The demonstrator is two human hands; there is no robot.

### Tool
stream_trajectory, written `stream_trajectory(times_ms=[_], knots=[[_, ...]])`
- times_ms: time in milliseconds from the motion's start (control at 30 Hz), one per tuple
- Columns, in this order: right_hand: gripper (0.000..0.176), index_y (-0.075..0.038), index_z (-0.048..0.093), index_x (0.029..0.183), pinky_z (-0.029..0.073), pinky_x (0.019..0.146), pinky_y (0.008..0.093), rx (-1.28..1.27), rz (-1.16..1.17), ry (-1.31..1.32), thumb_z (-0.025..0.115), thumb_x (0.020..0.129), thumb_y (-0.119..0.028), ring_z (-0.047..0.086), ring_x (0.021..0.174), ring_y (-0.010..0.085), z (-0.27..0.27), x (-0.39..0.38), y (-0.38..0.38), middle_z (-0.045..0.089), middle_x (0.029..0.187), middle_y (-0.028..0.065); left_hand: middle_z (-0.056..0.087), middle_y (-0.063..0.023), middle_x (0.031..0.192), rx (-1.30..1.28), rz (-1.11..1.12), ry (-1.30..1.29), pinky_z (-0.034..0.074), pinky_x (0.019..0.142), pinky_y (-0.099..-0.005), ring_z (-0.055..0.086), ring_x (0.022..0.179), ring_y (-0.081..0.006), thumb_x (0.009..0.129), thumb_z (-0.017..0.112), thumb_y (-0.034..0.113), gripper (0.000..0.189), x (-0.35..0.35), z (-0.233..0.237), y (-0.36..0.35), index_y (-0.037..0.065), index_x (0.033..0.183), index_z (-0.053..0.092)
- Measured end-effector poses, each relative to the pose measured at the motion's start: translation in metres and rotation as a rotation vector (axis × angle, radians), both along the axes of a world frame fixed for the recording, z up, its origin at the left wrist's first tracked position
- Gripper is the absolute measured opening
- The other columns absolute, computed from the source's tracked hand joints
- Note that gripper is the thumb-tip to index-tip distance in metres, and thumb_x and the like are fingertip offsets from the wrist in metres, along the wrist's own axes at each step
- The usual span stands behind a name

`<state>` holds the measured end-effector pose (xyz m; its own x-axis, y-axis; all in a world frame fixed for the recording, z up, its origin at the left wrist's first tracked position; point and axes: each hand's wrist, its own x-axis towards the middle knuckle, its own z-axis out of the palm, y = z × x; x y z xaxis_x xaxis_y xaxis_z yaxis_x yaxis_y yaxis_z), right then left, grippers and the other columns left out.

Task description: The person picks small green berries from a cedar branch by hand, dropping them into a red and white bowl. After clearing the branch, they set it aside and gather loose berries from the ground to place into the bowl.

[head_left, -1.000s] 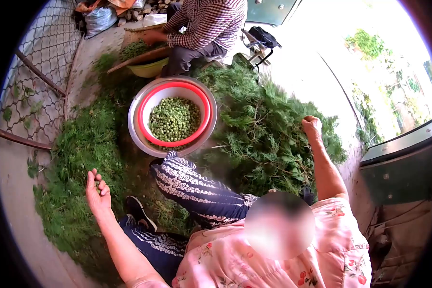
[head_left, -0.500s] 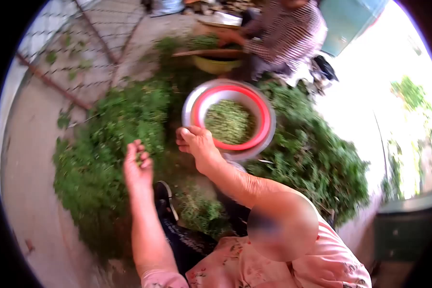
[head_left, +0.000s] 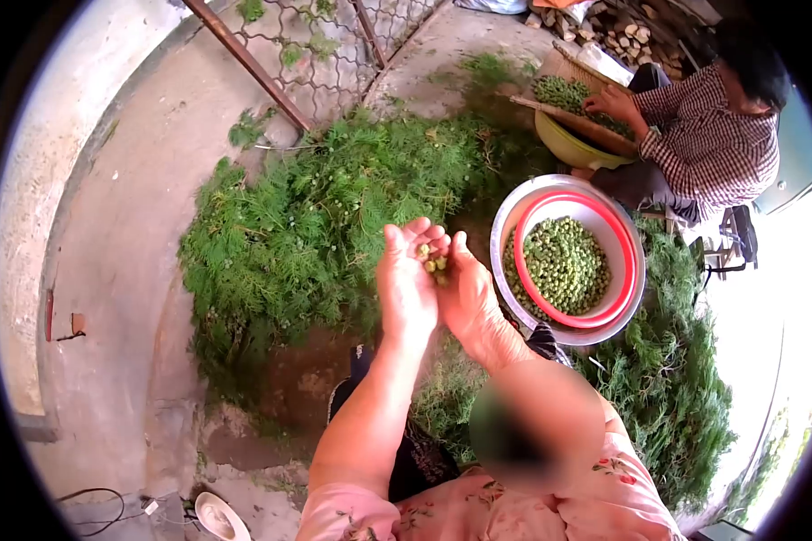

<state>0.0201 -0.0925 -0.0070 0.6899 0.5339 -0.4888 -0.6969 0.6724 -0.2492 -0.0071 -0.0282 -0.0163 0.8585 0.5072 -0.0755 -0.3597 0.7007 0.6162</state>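
My left hand (head_left: 409,279) is turned palm up and cupped, with several small green seed cones (head_left: 430,261) lying in its fingers. My right hand (head_left: 471,293) presses against it from the side, thumb upright, so the cones sit between both hands; part of its fingers is hidden. Both hands are above cut evergreen branches (head_left: 307,225). Just right of my right hand, a red-rimmed bowl (head_left: 621,236) full of similar green cones (head_left: 564,270) sits inside a wider metal basin (head_left: 505,212).
Another person in a checked shirt (head_left: 722,135) sits at the upper right, a hand over a yellow-green basin (head_left: 559,144) of cones. More branches (head_left: 668,397) lie to the right. A metal grille (head_left: 311,45) stands at the back, and a white shoe-like object (head_left: 219,517) is at lower left.
My hands were apart, the right by the bowl's rim and the left over the branches; now they are together over the branches. The view has swung left, so the bowl appears further right.
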Motion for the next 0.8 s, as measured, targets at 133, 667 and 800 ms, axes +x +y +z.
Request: stream_trajectory(times_ms=[133,667,800], knots=[[0.034,-0.006,0.052,0.096,0.038,0.088,0.0360,0.036,0.008,0.019,0.042,0.094,-0.039,0.048,0.088,0.0200,0.008,0.004,-0.001,0.052,0.092,0.0050,0.061,-0.0115,0.095,0.043,0.025,-0.025,0.044,0.084,-0.0346,0.056,0.089,-0.0215,0.088,0.047,0.048,0.050,-0.002,0.008,0.000,0.001,0.101,0.054],[0.035,-0.005,0.054,0.086,0.046,0.063,0.0344,-0.113,0.009,0.010,0.036,0.097,-0.034,0.054,0.070,0.0194,-0.021,0.016,-0.019,0.057,0.078,0.0057,0.058,-0.0153,0.110,0.393,-0.064,-0.113,0.035,0.098,-0.0394,0.051,0.111,-0.0264,0.090,0.045,0.046,0.050,0.004,0.019,-0.014,-0.001,0.104,0.057],[0.034,-0.003,0.051,0.088,0.048,0.062,0.0348,-0.212,-0.143,-0.029,0.041,0.095,-0.035,0.055,0.071,0.0233,-0.015,0.051,-0.057,0.056,0.080,0.0127,0.062,-0.0093,0.100,0.288,-0.043,0.012,0.042,0.087,-0.0344,0.057,0.096,-0.0205,0.088,0.048,0.048,0.049,0.000,0.018,-0.002,0.002,0.103,0.057]])
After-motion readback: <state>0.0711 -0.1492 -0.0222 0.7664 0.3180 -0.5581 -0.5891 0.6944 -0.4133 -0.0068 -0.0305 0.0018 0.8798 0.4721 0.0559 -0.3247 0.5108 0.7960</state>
